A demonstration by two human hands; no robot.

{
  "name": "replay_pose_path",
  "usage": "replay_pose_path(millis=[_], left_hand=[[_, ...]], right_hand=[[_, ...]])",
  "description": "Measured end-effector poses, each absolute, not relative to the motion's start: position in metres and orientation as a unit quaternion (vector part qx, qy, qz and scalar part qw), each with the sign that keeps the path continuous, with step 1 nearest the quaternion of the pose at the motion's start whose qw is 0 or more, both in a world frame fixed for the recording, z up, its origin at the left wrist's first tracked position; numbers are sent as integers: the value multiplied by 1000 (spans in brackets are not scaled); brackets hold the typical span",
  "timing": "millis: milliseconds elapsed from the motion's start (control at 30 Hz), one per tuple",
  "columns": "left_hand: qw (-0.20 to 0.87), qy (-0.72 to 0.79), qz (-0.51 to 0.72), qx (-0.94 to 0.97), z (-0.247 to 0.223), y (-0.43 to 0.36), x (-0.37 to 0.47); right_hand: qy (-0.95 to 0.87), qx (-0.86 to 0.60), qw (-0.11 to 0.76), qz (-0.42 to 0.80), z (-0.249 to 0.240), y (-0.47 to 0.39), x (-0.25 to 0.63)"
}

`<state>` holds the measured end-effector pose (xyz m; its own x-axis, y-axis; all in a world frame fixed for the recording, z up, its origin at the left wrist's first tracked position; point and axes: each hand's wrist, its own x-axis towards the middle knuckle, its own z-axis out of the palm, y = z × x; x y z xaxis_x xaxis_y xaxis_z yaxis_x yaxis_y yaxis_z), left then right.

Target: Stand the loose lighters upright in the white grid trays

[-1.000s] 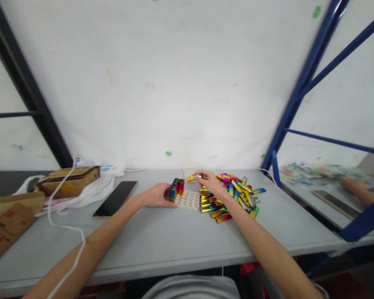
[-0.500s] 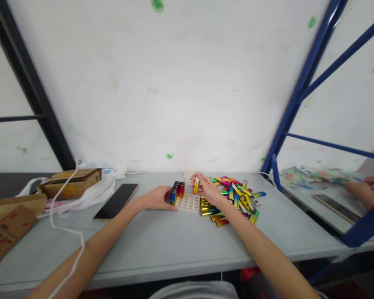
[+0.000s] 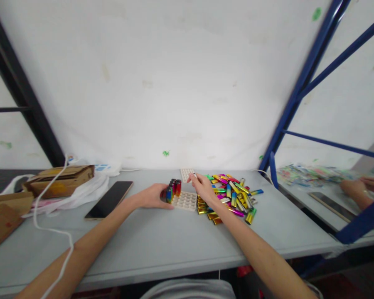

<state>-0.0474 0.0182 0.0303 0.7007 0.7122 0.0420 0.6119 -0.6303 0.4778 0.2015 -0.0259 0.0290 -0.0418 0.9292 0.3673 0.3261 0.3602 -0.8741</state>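
Several shiny tubes [image 3: 177,187], upright, left hand [image 3: 156,196] cupped alongside

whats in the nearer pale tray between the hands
Shiny, dark-topped pieces, red and blue among them, stand upright at the left end of the tray; open sockets show to their right. The left hand covers that edge, hiding anything behind it.
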Motion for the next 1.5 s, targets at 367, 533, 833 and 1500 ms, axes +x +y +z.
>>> replay_pose_path(millis=[367, 533, 833, 1500], left_hand=[[236, 366, 119, 892, 31, 17, -47], [252, 358, 123, 891, 30, 18, -46], [233, 364, 125, 893, 32, 16, -46], [229, 363, 125, 894, 32, 15, -47]], right_hand=[[-645, -548, 508, 160, 27, -27, 195], [-670, -530, 487, 178, 30, -30, 199], [-815, -447, 366, 47, 39, -40, 204], [-842, -523, 128, -25, 42, -42, 174]])
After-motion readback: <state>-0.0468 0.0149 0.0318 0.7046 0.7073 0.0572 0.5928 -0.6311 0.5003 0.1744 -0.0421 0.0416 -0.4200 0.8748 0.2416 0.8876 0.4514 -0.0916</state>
